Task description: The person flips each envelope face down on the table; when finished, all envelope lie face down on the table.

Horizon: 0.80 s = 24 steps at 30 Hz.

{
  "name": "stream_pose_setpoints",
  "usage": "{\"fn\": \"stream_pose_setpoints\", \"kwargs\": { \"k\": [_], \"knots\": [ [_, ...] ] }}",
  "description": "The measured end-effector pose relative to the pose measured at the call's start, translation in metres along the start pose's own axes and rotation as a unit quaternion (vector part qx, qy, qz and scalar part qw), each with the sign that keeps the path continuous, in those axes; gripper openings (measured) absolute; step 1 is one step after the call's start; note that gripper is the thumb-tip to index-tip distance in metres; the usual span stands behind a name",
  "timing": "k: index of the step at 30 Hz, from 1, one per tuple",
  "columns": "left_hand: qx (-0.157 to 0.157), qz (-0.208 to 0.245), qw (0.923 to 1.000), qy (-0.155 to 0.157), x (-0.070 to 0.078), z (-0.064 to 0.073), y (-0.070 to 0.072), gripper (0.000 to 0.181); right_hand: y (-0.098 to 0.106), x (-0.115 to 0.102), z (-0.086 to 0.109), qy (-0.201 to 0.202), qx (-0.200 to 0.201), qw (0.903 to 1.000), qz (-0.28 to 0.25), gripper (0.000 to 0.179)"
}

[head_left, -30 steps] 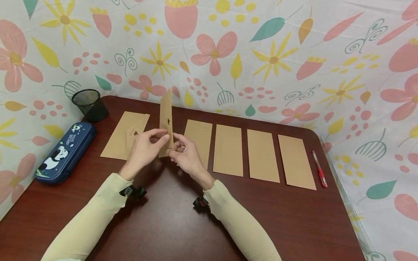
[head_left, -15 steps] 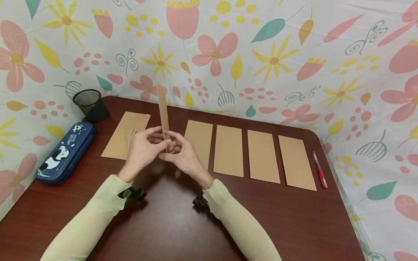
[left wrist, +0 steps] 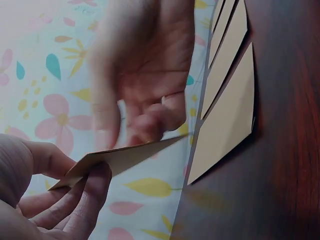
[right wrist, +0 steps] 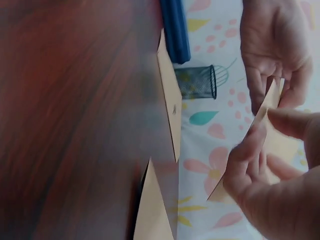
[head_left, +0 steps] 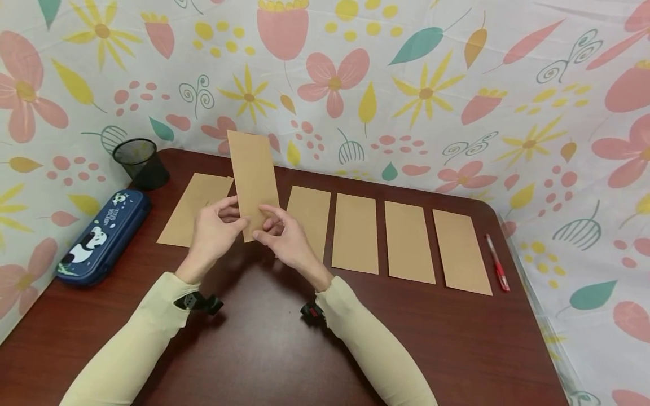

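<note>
head: held envelope point(head_left: 254, 172), reverse hidden

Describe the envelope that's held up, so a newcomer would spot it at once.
Over the dark brown table, find the left hand and right hand. Between them is a tan envelope. It alone is held upright; the other envelopes lie flat.

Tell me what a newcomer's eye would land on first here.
Probably the brown paper rectangle, held up between the left hand and right hand before the floral backdrop. Next, perhaps, the row of four similar rectangles lying to its right, then the blue panda case on the table's left.
</note>
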<state>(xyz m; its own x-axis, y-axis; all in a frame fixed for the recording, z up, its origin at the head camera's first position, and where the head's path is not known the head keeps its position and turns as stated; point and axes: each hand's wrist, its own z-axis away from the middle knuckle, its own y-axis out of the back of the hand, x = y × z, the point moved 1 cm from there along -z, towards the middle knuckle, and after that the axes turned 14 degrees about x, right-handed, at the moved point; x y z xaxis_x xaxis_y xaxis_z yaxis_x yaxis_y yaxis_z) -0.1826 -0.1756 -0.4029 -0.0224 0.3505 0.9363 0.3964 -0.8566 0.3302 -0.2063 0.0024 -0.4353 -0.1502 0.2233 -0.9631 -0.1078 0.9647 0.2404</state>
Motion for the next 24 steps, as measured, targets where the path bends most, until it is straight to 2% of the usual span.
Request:
{"fn": "stream_pose_setpoints", "kwargs": {
  "k": [4,11,17,21,24],
  "knots": [
    [0.003,0.023,0.9996,0.015,-0.003,-0.005,0.005,0.051,0.001,0.004,-0.001,0.013,0.046,0.9969,0.062,0.055],
    [-0.004,0.033,0.9981,0.051,-0.012,-0.012,0.015,0.050,0.003,0.010,-0.004,-0.008,0.084,0.9893,0.119,0.065],
    [-0.015,0.027,0.9967,0.075,-0.018,-0.015,0.021,0.052,0.003,0.009,-0.002,-0.034,0.073,0.9867,0.141,0.070],
    [-0.024,0.026,0.9964,0.077,-0.022,-0.016,0.023,0.053,0.001,0.009,0.000,-0.055,0.055,0.9875,0.137,0.072],
    [-0.024,0.009,0.9970,0.073,-0.025,-0.017,0.024,0.054,-0.001,0.009,0.002,-0.056,0.051,0.9856,0.151,0.073]
  ]
}}
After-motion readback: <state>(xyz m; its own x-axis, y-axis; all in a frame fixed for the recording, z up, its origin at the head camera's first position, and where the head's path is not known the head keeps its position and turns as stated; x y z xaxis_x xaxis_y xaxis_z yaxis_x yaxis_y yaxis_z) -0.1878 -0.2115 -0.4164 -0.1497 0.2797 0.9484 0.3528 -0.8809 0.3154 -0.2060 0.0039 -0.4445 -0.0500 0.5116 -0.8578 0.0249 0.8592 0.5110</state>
